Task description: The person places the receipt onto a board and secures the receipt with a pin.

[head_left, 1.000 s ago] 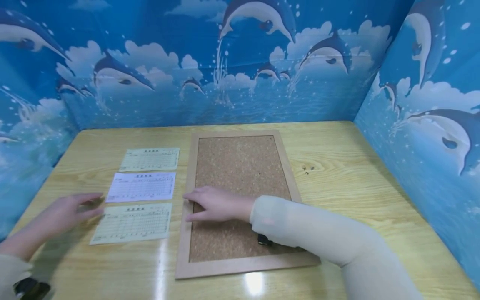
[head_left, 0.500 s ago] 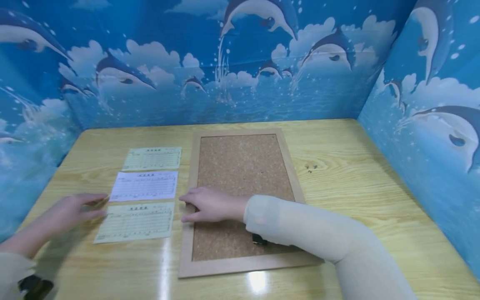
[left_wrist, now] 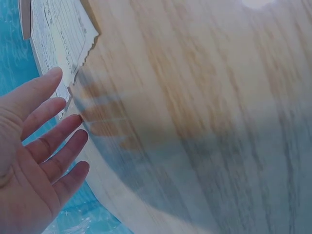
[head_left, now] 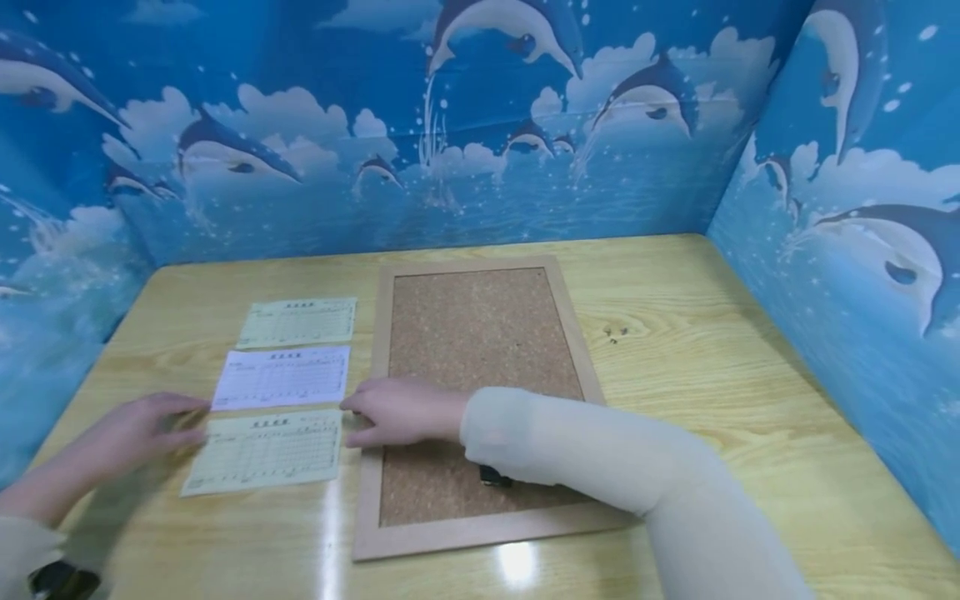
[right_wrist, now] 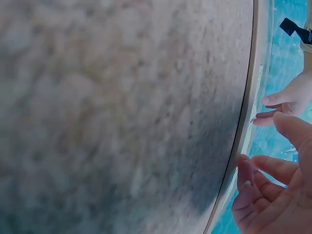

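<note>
Three printed paper slips lie in a column on the table in the head view: a pale green slip [head_left: 298,323] farthest, a lilac slip [head_left: 282,377] in the middle and another pale green slip [head_left: 266,454] nearest. My left hand [head_left: 138,433] is at the left edges of the lower two, its fingers spread and relaxed, as the left wrist view confirms. My right hand [head_left: 408,410] reaches across the wooden-framed corkboard [head_left: 480,333], fingertips at the right edges of those same two slips. Thumb and fingers stand apart, with nothing between them.
Several tiny dark pieces [head_left: 615,335] lie on the wood-grain table [head_left: 697,367] to the right of the corkboard. A blue dolphin-print cloth [head_left: 480,125] rises behind the table and along its sides. My right sleeve [head_left: 585,450] crosses the board's lower part.
My right hand has shifted left, from over the board's left frame to the right edges of the slips. My left hand stays near their left edges.
</note>
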Demonstrator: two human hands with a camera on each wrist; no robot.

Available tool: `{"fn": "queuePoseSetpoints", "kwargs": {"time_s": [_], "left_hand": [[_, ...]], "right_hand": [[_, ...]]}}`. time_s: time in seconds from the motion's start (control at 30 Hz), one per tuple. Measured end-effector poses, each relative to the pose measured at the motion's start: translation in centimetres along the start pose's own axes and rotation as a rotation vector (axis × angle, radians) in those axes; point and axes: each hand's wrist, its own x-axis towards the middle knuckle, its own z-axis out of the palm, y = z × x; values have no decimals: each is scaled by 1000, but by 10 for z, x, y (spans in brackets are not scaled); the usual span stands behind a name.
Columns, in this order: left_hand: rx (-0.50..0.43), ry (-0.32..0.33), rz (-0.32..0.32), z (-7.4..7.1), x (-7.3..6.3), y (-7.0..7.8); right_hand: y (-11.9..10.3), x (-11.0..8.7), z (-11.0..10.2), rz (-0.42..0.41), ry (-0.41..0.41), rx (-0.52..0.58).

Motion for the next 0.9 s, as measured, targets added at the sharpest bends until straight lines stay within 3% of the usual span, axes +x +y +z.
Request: {"fn": "queuePoseSetpoints", "kwargs": {"time_s": [0.53, 0.9], "left_hand": [[14, 36, 36, 6, 0, -5], [18, 20, -18, 6, -1, 0]], "right_hand": [[-8, 12, 2, 43, -25, -78], [-14, 20, 4, 39, -31, -81]]}}
